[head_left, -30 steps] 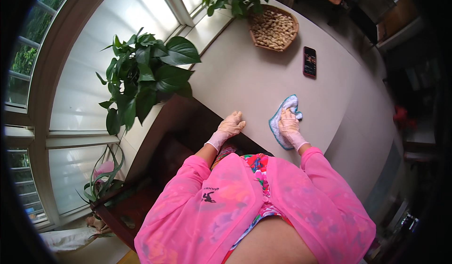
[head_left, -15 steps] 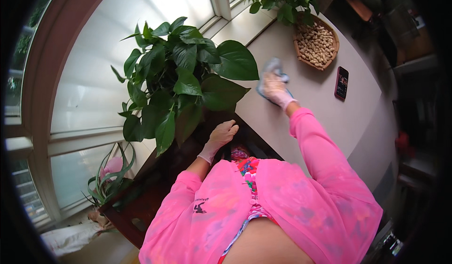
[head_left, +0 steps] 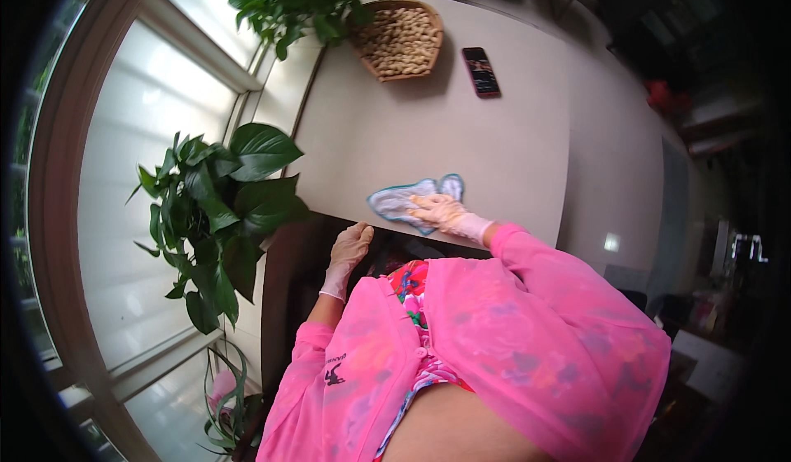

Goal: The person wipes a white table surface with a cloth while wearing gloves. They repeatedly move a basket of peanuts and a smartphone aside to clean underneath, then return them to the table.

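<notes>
On the pale tabletop [head_left: 511, 145], close to its near edge, lies a white cloth with a teal border [head_left: 395, 201]. My right hand [head_left: 442, 214], in a thin translucent glove, presses on it with the fingers over the fabric. Part of the cloth bunches up beyond the fingers. My left hand [head_left: 349, 248], gloved too, is by the table's near edge, left of the cloth. Its fingers are curled into a loose fist, and nothing shows in them.
A woven basket of peanuts [head_left: 404, 43] stands at the far side, with a phone [head_left: 481, 72] to its right. One leafy plant [head_left: 297, 0] overhangs the basket; another [head_left: 218, 215] grows at left before the frosted window [head_left: 152, 107].
My right hand has drawn the cloth from farther out on the table to its near edge. The view has turned rightward; my left hand stays closed near the edge.
</notes>
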The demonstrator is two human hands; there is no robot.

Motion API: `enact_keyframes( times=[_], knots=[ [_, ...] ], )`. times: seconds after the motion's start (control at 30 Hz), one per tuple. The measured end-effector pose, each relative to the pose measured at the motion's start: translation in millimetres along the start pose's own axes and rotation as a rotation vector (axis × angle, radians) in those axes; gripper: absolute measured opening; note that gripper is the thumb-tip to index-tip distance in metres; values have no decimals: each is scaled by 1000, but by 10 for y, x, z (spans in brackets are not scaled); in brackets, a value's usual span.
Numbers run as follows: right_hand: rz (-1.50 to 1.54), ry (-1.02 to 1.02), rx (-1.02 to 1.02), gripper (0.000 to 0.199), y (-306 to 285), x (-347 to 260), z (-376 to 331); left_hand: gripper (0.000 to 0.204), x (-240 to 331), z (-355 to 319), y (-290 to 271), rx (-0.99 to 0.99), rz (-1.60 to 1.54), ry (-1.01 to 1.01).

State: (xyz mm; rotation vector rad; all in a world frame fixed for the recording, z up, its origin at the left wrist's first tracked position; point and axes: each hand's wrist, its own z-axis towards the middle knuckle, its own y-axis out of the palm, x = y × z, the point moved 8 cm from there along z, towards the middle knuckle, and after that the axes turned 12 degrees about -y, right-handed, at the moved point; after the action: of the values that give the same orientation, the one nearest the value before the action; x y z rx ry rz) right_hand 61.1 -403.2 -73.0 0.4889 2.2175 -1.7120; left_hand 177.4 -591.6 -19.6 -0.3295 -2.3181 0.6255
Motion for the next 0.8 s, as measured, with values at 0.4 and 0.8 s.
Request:
enact_keyframes(
  times=[0.4,0.8],
  knots=[
    [115,860,329,53,800,586,-3146,37,998,-26,1097,-166,212,147],
    [73,854,462,54,763,515,-3222,41,1183,-115,1434,-264,302,116]
  ],
)
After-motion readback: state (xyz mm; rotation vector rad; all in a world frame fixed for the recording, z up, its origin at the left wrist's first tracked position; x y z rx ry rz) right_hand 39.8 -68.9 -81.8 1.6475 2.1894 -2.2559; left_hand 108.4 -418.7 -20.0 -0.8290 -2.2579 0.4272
